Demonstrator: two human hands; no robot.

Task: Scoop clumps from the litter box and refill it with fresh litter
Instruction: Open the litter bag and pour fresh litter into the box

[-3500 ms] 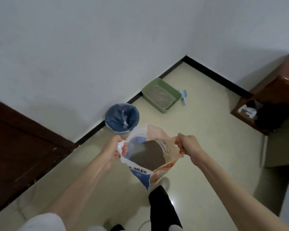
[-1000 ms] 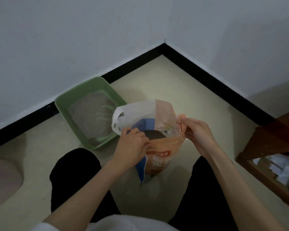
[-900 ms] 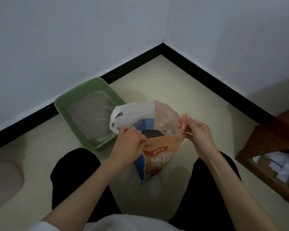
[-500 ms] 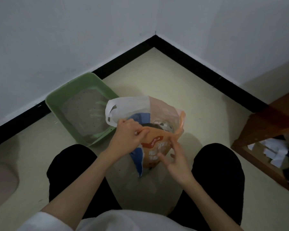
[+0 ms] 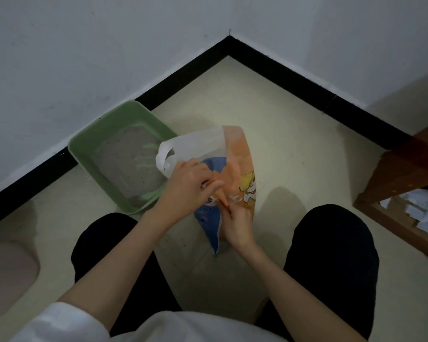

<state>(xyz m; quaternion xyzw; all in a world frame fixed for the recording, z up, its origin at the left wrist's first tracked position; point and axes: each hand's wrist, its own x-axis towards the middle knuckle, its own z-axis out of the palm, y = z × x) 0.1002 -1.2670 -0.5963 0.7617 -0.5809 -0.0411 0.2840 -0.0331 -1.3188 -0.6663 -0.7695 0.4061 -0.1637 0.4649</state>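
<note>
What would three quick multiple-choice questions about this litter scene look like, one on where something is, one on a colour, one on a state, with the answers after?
1. Where is the litter box?
A. Against the wall, to the left of the litter bag
B. Under the wooden cabinet
C. Between the person's knees

2. What colour is the litter box?
A. Blue
B. Green
C. Red

3. What are the hands doing?
A. Both hang free
B. Only one touches the bag
C. Both grip the bag's top

Answers:
1. A: its far side lies along the black baseboard, to the left of the bag.
2. B: its rim and walls are pale green around grey litter.
3. C: the left hand and right hand both pinch the bag's gathered top.
</note>
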